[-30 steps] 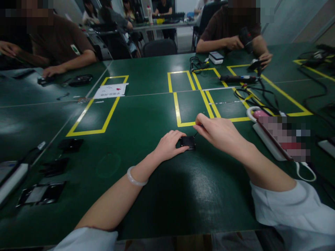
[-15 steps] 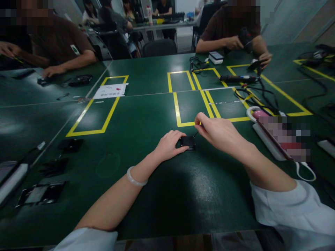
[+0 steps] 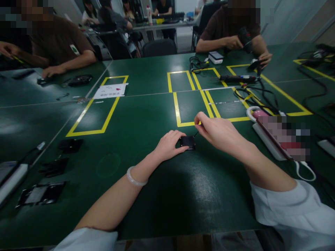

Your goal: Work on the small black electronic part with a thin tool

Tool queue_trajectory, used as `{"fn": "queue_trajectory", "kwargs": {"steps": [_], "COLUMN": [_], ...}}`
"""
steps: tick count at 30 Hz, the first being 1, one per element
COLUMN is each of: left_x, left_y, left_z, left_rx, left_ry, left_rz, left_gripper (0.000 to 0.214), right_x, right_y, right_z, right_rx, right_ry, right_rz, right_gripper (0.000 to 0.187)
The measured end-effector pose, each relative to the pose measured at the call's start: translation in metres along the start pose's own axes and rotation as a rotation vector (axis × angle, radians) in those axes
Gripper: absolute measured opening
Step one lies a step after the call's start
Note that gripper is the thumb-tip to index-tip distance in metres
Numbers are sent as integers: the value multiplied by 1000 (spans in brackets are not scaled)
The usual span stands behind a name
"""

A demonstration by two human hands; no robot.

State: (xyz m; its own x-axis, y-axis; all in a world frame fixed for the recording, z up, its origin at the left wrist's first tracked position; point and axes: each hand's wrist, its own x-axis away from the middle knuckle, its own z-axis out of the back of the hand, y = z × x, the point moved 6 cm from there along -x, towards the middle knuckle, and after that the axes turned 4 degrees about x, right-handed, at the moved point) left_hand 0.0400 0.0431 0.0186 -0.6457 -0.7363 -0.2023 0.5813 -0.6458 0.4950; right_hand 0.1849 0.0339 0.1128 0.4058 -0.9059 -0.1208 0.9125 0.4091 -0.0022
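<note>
Between the thumb and fingers of my left hand [image 3: 171, 144] a small black rectangular part [image 3: 187, 142] is gripped, low over or on the green table. Bright spots like screws show at its corners. My right hand [image 3: 217, 130] is closed in a pinch on a thin dark rod [image 3: 195, 134], like the shaft of a hex key. The rod slants down to the far right corner of the black part; its upper end is hidden by my fingers.
Several black parts [image 3: 40, 194] lie at left on the table [image 3: 146, 115]. A pouch [image 3: 274, 134] lies near my right forearm, with cables [image 3: 269, 94] and a black pen-shaped tool [image 3: 238, 79] beyond. Yellow tape marks the top. Two people [image 3: 70, 42] work across.
</note>
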Motion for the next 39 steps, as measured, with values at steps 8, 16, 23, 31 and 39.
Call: {"fn": "queue_trajectory", "kwargs": {"steps": [8, 16, 23, 31, 39], "left_x": [0, 0, 0, 0, 0], "left_y": [0, 0, 0, 0, 0], "left_z": [0, 0, -1, -1, -1], "left_rx": [-3, -3, -8, 0, -6], "left_ry": [-2, 3, 10, 5, 6], "left_rz": [1, -2, -13, -8, -15], "left_gripper": [38, 36, 38, 37, 37], "right_x": [2, 1, 1, 0, 0], "right_y": [-2, -1, -1, 0, -1], "right_z": [3, 1, 2, 0, 2], "right_rx": [-30, -13, -36, -17, 26], "right_ry": [10, 15, 28, -9, -14], "right_rz": [17, 19, 32, -5, -8], "right_gripper": [25, 23, 24, 22, 25]}}
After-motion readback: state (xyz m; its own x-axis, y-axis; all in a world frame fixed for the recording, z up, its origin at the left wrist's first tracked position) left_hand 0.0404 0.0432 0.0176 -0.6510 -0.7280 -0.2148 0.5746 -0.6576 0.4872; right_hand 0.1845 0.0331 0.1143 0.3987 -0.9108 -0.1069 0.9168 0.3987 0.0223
